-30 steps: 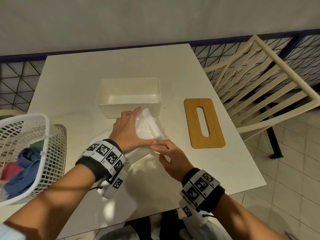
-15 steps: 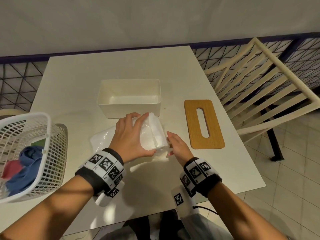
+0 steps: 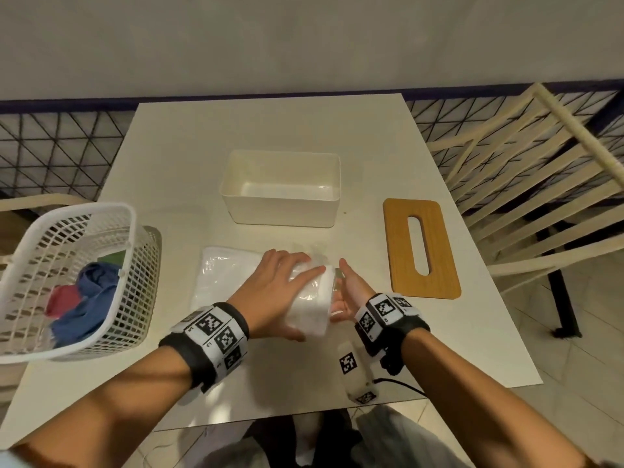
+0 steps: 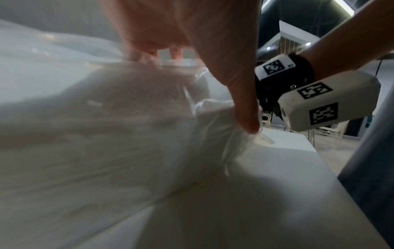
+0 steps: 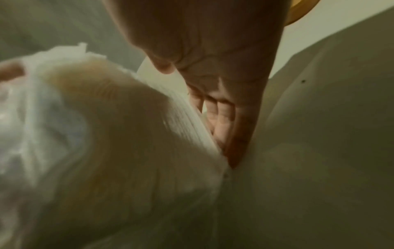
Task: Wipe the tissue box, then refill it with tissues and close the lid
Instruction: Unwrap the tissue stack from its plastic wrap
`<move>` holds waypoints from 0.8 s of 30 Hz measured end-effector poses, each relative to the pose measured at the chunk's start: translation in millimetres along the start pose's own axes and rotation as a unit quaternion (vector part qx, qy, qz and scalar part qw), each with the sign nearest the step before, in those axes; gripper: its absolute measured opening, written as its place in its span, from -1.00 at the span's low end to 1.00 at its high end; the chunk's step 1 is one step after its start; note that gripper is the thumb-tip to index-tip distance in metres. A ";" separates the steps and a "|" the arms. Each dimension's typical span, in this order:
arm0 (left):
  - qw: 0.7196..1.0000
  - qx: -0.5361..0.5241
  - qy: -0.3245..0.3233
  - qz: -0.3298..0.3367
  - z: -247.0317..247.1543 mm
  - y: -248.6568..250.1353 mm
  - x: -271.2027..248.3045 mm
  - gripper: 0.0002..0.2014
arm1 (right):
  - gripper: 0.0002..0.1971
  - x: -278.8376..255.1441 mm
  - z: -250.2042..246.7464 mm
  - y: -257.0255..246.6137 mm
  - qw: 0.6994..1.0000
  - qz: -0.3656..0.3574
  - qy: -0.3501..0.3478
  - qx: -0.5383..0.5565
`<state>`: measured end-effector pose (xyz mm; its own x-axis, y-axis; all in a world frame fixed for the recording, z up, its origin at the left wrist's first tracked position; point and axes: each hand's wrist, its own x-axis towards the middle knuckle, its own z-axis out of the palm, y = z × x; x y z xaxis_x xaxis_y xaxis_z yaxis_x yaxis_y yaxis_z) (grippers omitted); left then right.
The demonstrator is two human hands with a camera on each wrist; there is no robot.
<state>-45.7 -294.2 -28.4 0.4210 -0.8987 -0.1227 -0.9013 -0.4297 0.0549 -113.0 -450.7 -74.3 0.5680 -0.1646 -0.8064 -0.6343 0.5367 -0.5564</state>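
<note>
The white tissue box [image 3: 280, 187] stands open and empty at the table's middle. Its wooden lid [image 3: 422, 246], with a slot, lies flat to the right. In front of the box lies a tissue pack [image 3: 314, 309] in a loose clear plastic wrapper [image 3: 226, 278]. My left hand [image 3: 273, 295] grips the pack from above, fingers over its top and thumb [image 4: 245, 109] down on the near side. My right hand [image 3: 349, 285] lies with straight fingers [image 5: 221, 121] against the pack's [image 5: 106, 134] right end. Both wrist views are blurred.
A white mesh basket [image 3: 67, 282] holding blue and red cloths sits at the table's left edge. A cream slatted chair [image 3: 540, 184] stands right of the table [image 3: 270, 130]. A wall and dark railing run behind it.
The tissue pack has come down from a tilted lift near the box to lie closer to me. My right hand moved from its front corner to its right end.
</note>
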 end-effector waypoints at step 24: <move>0.991 -0.117 0.051 -0.032 20.9 -14.8 6.6 0.09 | -0.79 -6.6 -1.3 18.5 0.954 -0.168 0.068 -0.239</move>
<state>-31.7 -291.9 -50.8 0.4956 -0.8679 -0.0340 -0.8287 -0.4842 0.2809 -129.2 -440.7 -79.5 0.7295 -0.3838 -0.5662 -0.6127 0.0014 -0.7903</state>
